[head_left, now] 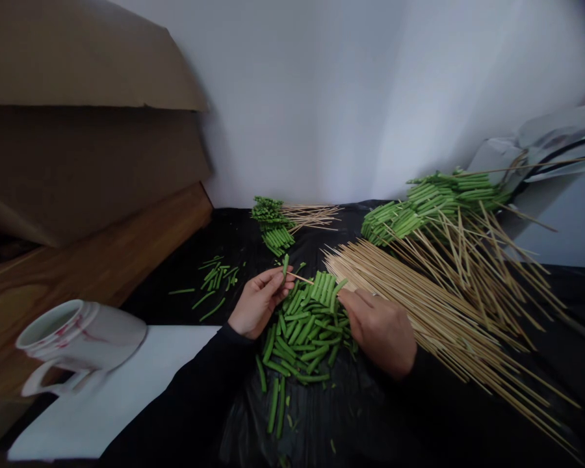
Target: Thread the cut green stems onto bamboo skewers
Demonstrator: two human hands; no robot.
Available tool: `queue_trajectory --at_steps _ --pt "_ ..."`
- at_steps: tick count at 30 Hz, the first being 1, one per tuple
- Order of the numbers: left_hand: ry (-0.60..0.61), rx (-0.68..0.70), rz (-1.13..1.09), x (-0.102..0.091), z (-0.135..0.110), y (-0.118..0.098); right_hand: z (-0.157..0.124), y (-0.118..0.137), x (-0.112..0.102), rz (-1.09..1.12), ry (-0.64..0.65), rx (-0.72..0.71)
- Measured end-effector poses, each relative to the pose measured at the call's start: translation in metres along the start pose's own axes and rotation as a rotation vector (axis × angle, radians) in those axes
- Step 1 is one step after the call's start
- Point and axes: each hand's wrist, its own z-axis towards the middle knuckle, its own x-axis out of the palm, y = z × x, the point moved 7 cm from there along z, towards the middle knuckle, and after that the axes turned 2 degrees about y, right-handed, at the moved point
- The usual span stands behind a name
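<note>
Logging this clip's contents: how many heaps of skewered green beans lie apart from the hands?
2: a smaller heap near the wall, beyond the left hand, and a larger heap to the right, beyond the bare sticks. Others may be hidden.

- One camera sits on the person's head.
- It looks forward and down, near the left hand and right hand.
- The wall is farther off.

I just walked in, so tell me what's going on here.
A person's left hand pinches a short green piece near the tip of a thin stick; the right hand holds the stick by a row of threaded pieces. Loose pieces lie heaped below, bare sticks to the right, filled skewers at the back.
</note>
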Motion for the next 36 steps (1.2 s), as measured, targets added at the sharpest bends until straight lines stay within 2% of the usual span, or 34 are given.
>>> queue_trajectory --at_steps 8,21,36 --pt "-0.017 0.026 0.06 0.0021 -0.0012 -0.0027 0.0001 0.0028 -0.0001 -0.004 0.017 -0.004" --pt "-0.031 -0.011 -0.013 -0.0003 -0.0003 0.0 -0.0007 0.0028 -0.001 0.001 0.007 -0.007" --pt "-0.038 0.008 0.031 -0.002 0.0001 -0.0004 -0.0013 0.004 -0.0005 -0.003 0.013 -0.003"
